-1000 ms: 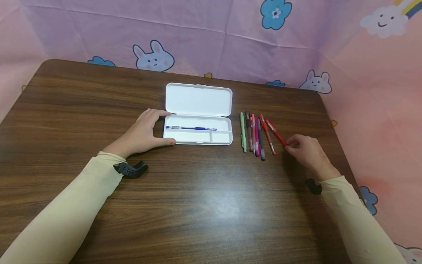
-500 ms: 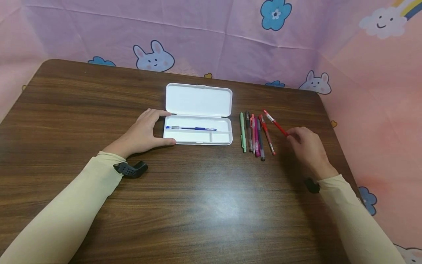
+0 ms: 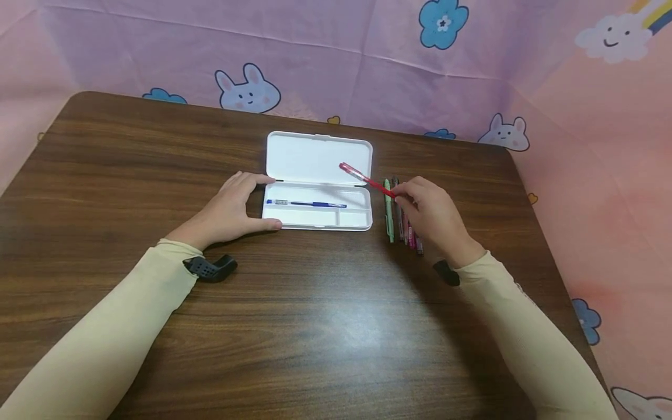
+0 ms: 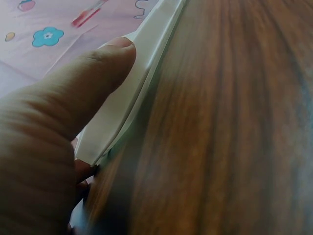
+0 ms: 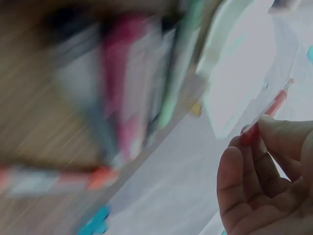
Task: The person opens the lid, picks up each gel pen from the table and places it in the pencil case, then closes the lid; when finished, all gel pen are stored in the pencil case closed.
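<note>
A white pencil case (image 3: 301, 219) lies with its lid back on the table, a blue pen (image 3: 315, 204) in its long compartment. My left hand (image 3: 226, 210) holds the case's left end, thumb along the front wall and index finger by the hinge; in the left wrist view the thumb (image 4: 98, 73) lies against the white side. My right hand (image 3: 433, 213) pinches a red pen (image 3: 362, 175) by one end, between thumb and fingers, as the right wrist view also shows. The pen's other end points left, raised over the lid in the head view.
Right of the case, several pens lie side by side, a green pen (image 3: 389, 216) nearest to it; my right hand partly covers the group. The right wrist view shows them blurred, with a red-tipped pen (image 5: 58, 180) apart. A patterned cloth (image 3: 325, 58) hangs behind the table.
My right hand has lifted the red pen from the right end of the row and carried it left, over the other pens to the case. The left hand stays at the case.
</note>
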Motion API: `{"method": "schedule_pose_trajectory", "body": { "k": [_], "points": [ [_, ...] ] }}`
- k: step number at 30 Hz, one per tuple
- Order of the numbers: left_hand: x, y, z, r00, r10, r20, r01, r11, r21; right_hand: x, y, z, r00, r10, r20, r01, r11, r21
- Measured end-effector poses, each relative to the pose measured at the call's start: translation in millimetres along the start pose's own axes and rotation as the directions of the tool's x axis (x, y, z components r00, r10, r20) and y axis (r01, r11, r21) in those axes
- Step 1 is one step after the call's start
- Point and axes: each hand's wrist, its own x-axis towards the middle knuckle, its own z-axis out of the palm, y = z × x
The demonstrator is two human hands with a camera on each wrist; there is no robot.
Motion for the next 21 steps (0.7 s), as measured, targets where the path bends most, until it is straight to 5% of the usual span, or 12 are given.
{"method": "schedule_pose_trajectory", "body": {
  "k": [14, 21],
  "points": [
    [1.4, 1.9, 0.4, 1.0, -0.006, 0.012, 0.006, 1.0, -0.011, 51.8, -49.4, 45.3, 0.969, -0.101, 0.227, 0.12, 0.99, -0.071],
    [-0.4, -1.6, -0.9, 1.0, 0.005, 0.001, -0.005, 1.0, -0.018, 65.5, -57.6, 59.6, 0.954, -0.149, 0.259, 0.18, 0.979, -0.099]
  ]
}}
